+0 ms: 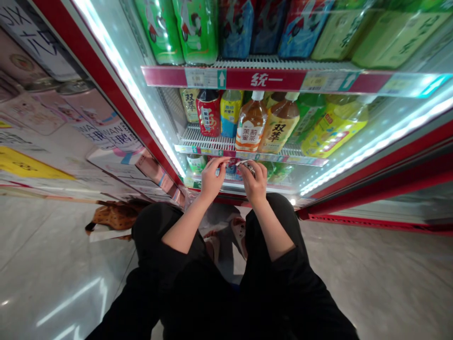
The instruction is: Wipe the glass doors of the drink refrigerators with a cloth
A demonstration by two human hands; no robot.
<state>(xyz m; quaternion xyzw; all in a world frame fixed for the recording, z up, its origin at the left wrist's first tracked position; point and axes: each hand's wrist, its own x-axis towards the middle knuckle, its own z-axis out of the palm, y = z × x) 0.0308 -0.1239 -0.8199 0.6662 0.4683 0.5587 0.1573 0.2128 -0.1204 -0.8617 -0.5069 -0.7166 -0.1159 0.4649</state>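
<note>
My left hand [213, 178] is raised before the lower shelves of a lit drinks cooler, thumb and fingers drawn together near the edge of the middle shelf [191, 149]. Whatever those fingertips pinch, if anything, is too small to make out. Close by on the right, my right hand [255, 183] curls around a small crumpled, whitish and dark thing [249, 166]. Just above the hands stand a bottle of jasmine honey tea [250, 125] and a yellow-labelled bottle [279, 125]. Bottles on the lowest shelf are partly hidden behind my fingers.
Green bottles [196, 30] and others fill the upper shelf, above its red front strip [269, 79]. Stacked pink cartons [106, 123] stand left of the cooler. A brown patterned bag [115, 218] lies on the floor by my knee. At right is the red cooler frame [375, 224].
</note>
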